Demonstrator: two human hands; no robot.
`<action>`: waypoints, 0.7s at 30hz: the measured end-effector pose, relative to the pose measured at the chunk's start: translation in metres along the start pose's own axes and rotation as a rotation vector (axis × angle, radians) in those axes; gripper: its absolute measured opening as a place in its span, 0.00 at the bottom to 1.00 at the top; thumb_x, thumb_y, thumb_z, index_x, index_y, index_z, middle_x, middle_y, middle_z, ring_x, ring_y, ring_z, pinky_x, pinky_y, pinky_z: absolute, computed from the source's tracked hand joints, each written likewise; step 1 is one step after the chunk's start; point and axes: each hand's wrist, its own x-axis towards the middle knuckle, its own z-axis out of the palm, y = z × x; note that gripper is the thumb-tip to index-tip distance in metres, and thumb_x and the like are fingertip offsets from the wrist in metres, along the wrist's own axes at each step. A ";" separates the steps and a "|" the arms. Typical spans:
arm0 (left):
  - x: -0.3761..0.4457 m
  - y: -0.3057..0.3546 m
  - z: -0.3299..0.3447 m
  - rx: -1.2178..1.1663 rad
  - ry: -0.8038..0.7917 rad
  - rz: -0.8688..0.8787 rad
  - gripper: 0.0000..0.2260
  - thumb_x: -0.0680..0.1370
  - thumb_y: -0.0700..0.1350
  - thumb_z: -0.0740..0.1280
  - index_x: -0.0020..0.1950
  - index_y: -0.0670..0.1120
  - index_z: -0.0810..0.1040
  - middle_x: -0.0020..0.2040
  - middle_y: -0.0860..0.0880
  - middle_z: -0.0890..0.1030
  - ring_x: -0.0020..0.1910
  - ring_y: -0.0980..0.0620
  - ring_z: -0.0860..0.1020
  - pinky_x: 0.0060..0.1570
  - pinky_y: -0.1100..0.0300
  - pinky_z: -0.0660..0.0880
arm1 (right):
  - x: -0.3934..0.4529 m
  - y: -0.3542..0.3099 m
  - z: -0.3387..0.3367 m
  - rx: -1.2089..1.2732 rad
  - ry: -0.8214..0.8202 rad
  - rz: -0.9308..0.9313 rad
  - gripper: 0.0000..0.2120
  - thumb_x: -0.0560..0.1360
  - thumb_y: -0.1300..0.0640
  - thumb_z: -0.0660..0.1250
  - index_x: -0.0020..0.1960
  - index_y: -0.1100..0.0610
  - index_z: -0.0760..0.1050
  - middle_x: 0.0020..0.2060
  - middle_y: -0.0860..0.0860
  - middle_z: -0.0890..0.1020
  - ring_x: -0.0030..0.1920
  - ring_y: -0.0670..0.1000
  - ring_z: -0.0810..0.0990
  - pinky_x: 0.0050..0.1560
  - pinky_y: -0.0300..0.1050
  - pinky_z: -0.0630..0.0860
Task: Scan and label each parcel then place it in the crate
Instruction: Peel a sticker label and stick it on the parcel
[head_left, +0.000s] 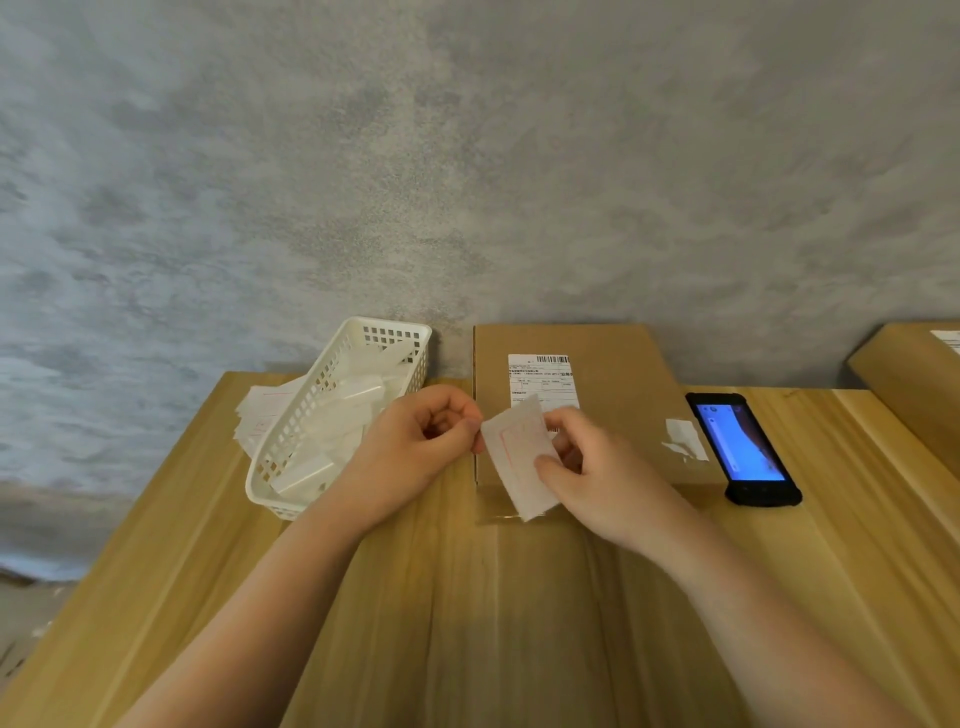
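A flat brown cardboard parcel (613, 415) lies on the wooden table against the wall, with a white shipping label (543, 376) on top. Both my hands hold a white label sheet (519, 462) with a red outline just above the parcel's near edge. My left hand (421, 441) pinches its left edge. My right hand (592, 467) pinches its right side between thumb and fingers. A black handheld scanner (743, 447) with a lit blue screen lies face up to the right of the parcel.
A white perforated plastic basket (291, 452) with white strips inside stands left of the parcel, loose label sheets (260, 415) beside it. A second cardboard box (914, 374) sits at the far right. White paper scraps (685, 439) lie on the parcel's right part.
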 end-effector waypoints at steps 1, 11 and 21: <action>0.000 0.001 0.001 -0.055 0.027 0.000 0.07 0.78 0.43 0.66 0.42 0.49 0.80 0.35 0.48 0.80 0.35 0.52 0.73 0.41 0.62 0.72 | -0.001 -0.002 0.002 -0.059 0.087 -0.018 0.20 0.79 0.49 0.63 0.69 0.45 0.63 0.54 0.39 0.75 0.46 0.43 0.77 0.41 0.42 0.78; -0.005 0.003 0.005 0.016 0.047 0.090 0.03 0.75 0.49 0.69 0.45 0.52 0.81 0.41 0.52 0.80 0.42 0.55 0.77 0.45 0.61 0.74 | -0.010 -0.025 0.012 -0.020 0.378 -0.500 0.01 0.77 0.56 0.67 0.48 0.54 0.76 0.41 0.42 0.78 0.44 0.45 0.77 0.44 0.42 0.76; -0.009 0.005 0.008 0.061 0.078 0.123 0.07 0.76 0.40 0.71 0.44 0.53 0.82 0.42 0.52 0.79 0.42 0.54 0.77 0.43 0.69 0.70 | -0.011 -0.027 0.018 0.094 0.366 -0.449 0.01 0.75 0.58 0.70 0.47 0.52 0.78 0.39 0.41 0.80 0.43 0.45 0.80 0.43 0.40 0.77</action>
